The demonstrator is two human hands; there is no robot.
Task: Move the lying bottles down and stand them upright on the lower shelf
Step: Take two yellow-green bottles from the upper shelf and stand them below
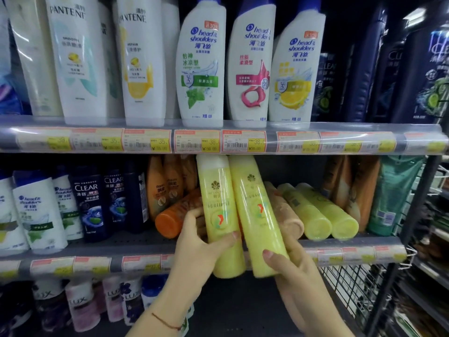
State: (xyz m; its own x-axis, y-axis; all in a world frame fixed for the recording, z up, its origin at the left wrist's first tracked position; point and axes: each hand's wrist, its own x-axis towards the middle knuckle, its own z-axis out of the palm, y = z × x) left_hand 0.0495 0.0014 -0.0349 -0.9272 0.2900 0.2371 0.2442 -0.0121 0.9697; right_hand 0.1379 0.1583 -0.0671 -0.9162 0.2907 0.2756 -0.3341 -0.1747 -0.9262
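I hold two tall yellow bottles in front of the middle shelf [145, 242], bottoms hanging below its price rail. My left hand [199, 242] grips the left yellow bottle [220, 210]. My right hand [291, 266] grips the right yellow bottle [257, 215], which leans left at the top. On the middle shelf lie an orange bottle [177, 217], a tan bottle [284, 212] and two more yellow bottles [308, 210] [335, 215], bottoms facing me. The lower shelf [243, 310] shows dark bare floor under my hands.
Upright Clear bottles [90, 203] and Head & Shoulders bottles [36, 210] fill the middle shelf's left. Lux bottles [80, 305] stand at the lower shelf's left. A wire side panel [352, 285] and a dark post [398, 239] close the right. The top shelf holds large shampoo bottles [201, 64].
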